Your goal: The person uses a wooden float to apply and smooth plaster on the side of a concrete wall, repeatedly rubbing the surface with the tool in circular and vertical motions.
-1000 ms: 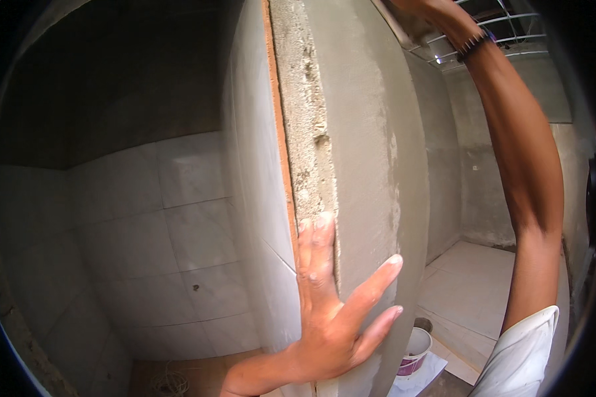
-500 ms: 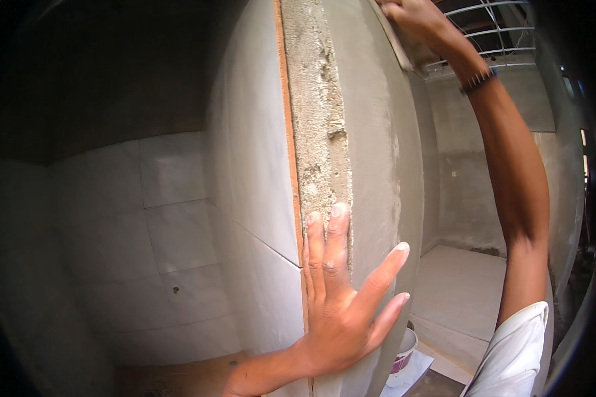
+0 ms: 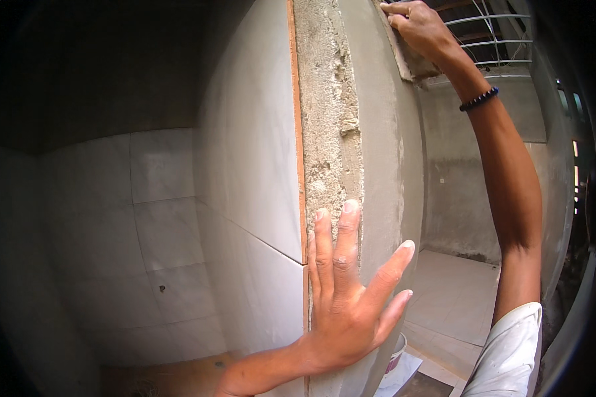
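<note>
My left hand (image 3: 347, 304) lies with spread fingers on the end of a wall, across a rough cement strip (image 3: 321, 132) and the smooth grey plaster (image 3: 377, 145) beside it. Nothing is in it. Up at the top right, my right hand (image 3: 424, 30) grips a plastering float (image 3: 401, 63), seen nearly edge-on against the plastered face. Its handle is mostly hidden by the fingers. Left of the strip runs the orange edge (image 3: 298, 132) of the pale marbled tiles (image 3: 251, 152) that cover the wall's other face.
To the left is a dim room with tiled walls (image 3: 165, 231). Right of the wall, a white bucket (image 3: 396, 354) stands low beside a white sheet (image 3: 404, 375). Beyond are a tiled floor (image 3: 453, 291), a grey plastered wall (image 3: 470, 178) and a white metal grille (image 3: 490, 30).
My right hand and the float have shifted slightly down along the plaster. The view has moved a little, so the wall sits farther right. My left hand stays spread on the wall.
</note>
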### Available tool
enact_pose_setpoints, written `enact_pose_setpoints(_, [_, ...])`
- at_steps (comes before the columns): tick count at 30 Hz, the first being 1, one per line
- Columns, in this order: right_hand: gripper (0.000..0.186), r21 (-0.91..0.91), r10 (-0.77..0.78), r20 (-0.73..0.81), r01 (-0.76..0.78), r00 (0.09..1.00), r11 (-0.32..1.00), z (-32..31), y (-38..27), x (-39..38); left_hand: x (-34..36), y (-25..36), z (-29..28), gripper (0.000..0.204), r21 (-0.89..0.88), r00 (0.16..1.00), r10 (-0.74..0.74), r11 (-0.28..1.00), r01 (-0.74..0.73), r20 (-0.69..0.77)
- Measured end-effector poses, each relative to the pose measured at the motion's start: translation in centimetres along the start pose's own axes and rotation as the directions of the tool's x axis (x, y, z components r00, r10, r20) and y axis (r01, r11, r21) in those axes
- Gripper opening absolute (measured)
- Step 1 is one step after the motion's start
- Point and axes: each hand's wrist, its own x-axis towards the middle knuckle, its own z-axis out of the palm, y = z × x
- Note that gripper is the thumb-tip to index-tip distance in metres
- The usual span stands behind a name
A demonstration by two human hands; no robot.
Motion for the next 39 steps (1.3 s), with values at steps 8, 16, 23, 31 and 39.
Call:
enact_pose_setpoints(8, [0.041,0.176,0.122,0.132,-0.145,0.984,0.974,-1.1,2.9,3.7,0.1,0.4,-0.3,0.057,-0.031,1.0,0.0,1.0,0.001,0.02])
enact_pose_setpoints(16, [0.032,0.023,0.214,0.014,-0.215,0.977,0.976,-1.1,-2.1,3.6,0.4,0.7,-0.2,0.058,-0.039,1.0,0.003,0.999,-0.002,0.017])
enact_pose_setpoints(23, [0.04,0.046,0.118,0.016,-0.118,0.993,0.992,0.7,0.3,0.7,0.0,0.1,-0.5,0.058,-0.019,1.0,-0.009,1.0,0.008,-0.013])
enact_pose_setpoints(31, [0.041,0.058,0.228,0.075,-0.232,0.971,0.971,-0.1,-2.9,5.4,0.0,0.5,-0.8,0.058,-0.016,1.0,-0.011,1.0,0.012,0.018])
enact_pose_setpoints(39, [0.042,0.025,0.088,0.065,-0.09,0.994,0.996,0.9,-1.1,2.1,-0.4,-0.1,0.2,0.056,0.033,1.0,-0.009,0.999,0.009,-0.003])
